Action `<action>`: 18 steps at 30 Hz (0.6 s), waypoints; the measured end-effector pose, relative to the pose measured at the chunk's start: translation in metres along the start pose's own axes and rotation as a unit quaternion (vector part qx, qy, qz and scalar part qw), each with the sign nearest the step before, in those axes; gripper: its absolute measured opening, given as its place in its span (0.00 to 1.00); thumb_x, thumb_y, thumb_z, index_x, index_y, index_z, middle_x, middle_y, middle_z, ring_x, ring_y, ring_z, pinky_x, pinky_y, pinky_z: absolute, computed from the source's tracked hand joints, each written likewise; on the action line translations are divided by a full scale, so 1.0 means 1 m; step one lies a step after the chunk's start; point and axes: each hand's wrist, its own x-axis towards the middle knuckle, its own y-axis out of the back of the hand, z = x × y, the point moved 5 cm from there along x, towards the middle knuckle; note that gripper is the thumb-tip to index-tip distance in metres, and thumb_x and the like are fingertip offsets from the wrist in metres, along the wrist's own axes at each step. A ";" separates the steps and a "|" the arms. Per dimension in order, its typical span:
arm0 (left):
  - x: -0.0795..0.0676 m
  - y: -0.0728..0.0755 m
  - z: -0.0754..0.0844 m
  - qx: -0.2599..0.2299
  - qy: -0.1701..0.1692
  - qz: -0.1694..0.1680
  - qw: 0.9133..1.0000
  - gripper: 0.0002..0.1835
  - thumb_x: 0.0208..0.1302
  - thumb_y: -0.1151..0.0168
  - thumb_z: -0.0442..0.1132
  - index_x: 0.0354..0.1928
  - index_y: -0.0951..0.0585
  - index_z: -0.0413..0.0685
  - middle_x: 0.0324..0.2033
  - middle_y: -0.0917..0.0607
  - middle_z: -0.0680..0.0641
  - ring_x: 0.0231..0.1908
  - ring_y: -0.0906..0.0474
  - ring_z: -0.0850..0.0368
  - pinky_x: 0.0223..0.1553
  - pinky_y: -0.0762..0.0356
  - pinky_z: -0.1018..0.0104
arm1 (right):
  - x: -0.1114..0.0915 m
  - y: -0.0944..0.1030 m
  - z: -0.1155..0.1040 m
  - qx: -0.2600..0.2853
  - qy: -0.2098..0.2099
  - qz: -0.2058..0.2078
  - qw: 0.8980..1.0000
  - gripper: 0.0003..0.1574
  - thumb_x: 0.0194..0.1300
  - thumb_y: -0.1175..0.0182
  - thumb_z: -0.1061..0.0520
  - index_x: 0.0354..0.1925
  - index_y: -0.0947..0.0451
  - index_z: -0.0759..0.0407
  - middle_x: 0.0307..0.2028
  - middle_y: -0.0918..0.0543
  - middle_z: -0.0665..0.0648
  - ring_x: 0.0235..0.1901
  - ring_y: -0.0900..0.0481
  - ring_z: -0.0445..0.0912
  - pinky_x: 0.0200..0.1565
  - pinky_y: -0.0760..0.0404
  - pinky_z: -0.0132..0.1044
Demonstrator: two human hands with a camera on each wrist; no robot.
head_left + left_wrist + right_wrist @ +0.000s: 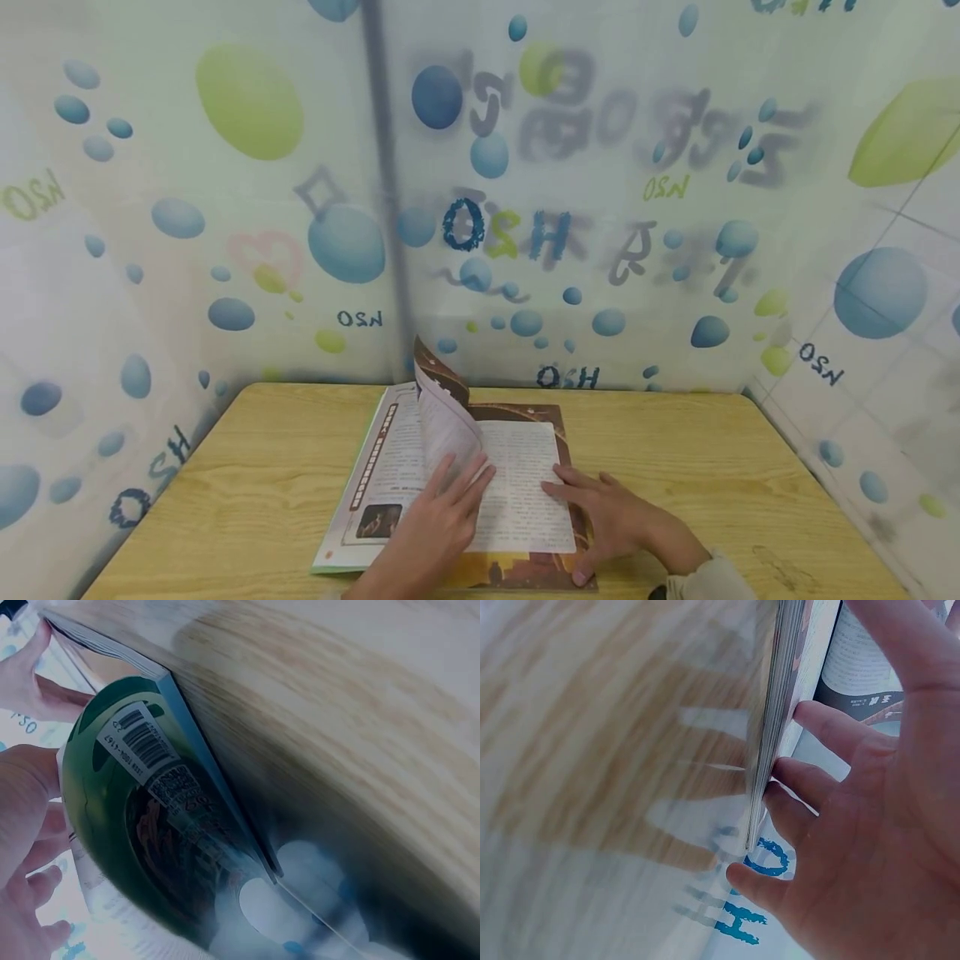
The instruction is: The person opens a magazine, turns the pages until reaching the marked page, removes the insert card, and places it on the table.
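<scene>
An open magazine (pixel 525 500) lies on the wooden table, its printed pages showing in the head view. One leaf (pixel 446 417) stands curled up near the middle, brown at its top. My left hand (pixel 435 525) reaches across this leaf with fingers extended, touching it low down. In the left wrist view the left hand (pixel 26 832) is beside the curved green back cover (pixel 112 802), which bears a barcode. My right hand (pixel 615 517) rests at the magazine's right edge, fingers spread. The right wrist view shows the fingertips of that hand (pixel 862 802) along the page edges (pixel 772 712).
The wooden table (pixel 705 450) extends on both sides of the magazine. Behind it and at its sides hangs a pale curtain (pixel 465 333) printed with blue and green drops and letters. A light sleeve (pixel 712 579) covers the right wrist.
</scene>
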 end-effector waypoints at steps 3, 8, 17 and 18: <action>-0.003 -0.001 -0.002 0.017 -0.001 -0.005 1.000 0.09 0.55 0.31 0.39 0.39 0.10 0.49 0.60 0.20 0.47 0.68 0.32 0.46 0.68 0.38 0.46 | -0.001 0.000 0.000 0.002 0.003 0.000 1.000 0.68 0.41 0.25 0.27 0.75 0.38 0.50 0.75 0.43 0.63 0.72 0.42 0.63 0.63 0.48 0.75; -0.007 -0.001 -0.007 0.036 0.004 -0.011 0.999 0.06 0.52 0.32 0.37 0.33 0.10 0.50 0.57 0.17 0.48 0.66 0.30 0.47 0.68 0.39 0.45 | 0.000 0.000 0.000 0.003 0.005 -0.001 1.000 0.69 0.41 0.25 0.27 0.75 0.39 0.50 0.75 0.43 0.63 0.72 0.43 0.63 0.63 0.48 0.75; -0.013 -0.001 -0.016 -0.006 0.048 -0.045 0.998 0.15 0.51 0.29 0.45 0.41 0.11 0.48 0.52 0.15 0.46 0.62 0.25 0.47 0.66 0.37 0.43 | 0.000 -0.001 0.002 -0.002 0.005 -0.003 1.000 0.70 0.41 0.26 0.26 0.75 0.40 0.49 0.76 0.44 0.62 0.73 0.44 0.62 0.63 0.47 0.74; -0.014 -0.001 -0.017 -0.013 0.056 -0.043 0.997 0.17 0.52 0.29 0.47 0.43 0.12 0.49 0.52 0.15 0.46 0.61 0.24 0.46 0.65 0.35 0.42 | 0.000 -0.001 0.002 -0.001 0.008 -0.003 1.000 0.70 0.41 0.26 0.26 0.75 0.40 0.50 0.76 0.44 0.62 0.73 0.44 0.62 0.63 0.47 0.75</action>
